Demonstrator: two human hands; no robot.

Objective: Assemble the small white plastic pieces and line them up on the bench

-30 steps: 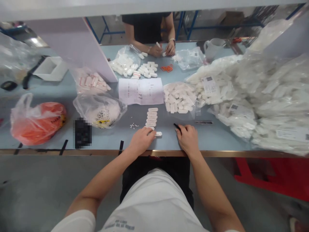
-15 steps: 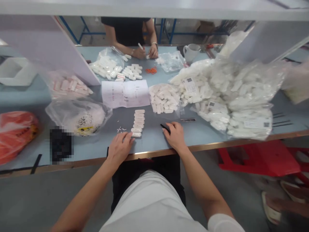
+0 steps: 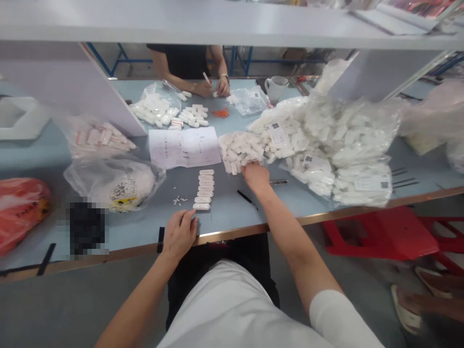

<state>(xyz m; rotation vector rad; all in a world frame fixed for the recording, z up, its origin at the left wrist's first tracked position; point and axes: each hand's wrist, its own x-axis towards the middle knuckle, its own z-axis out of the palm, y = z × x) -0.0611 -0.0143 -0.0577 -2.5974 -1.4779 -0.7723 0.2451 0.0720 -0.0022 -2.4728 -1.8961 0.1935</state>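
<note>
My left hand (image 3: 181,233) lies at the table's front edge, fingers loosely stretched with nothing visible in them. Just beyond its fingertips is a column of small white labelled oblong pieces (image 3: 204,190). Tiny white bits (image 3: 179,199) lie scattered left of that column. My right hand (image 3: 256,175) reaches to the near side of a heap of similar white pieces (image 3: 242,147), partly in clear plastic; its fingertips are hidden there. Between my hands, nearer the right forearm, lies a slim black pen-like tool (image 3: 247,199). A small metal tool (image 3: 278,182) sits just right of my right hand.
A printed sheet (image 3: 184,146) lies behind the column. Bulging clear bags of white pieces (image 3: 366,140) fill the right side. Left are a clear bag (image 3: 125,186) and an orange bag (image 3: 21,210). Across the table a person's hands (image 3: 213,88) work beneath an overhead shelf (image 3: 217,26).
My right hand has let go of the black tool and moved forward to the heap of white pieces. My left hand has drawn back slightly from the column. The view has shifted a little.
</note>
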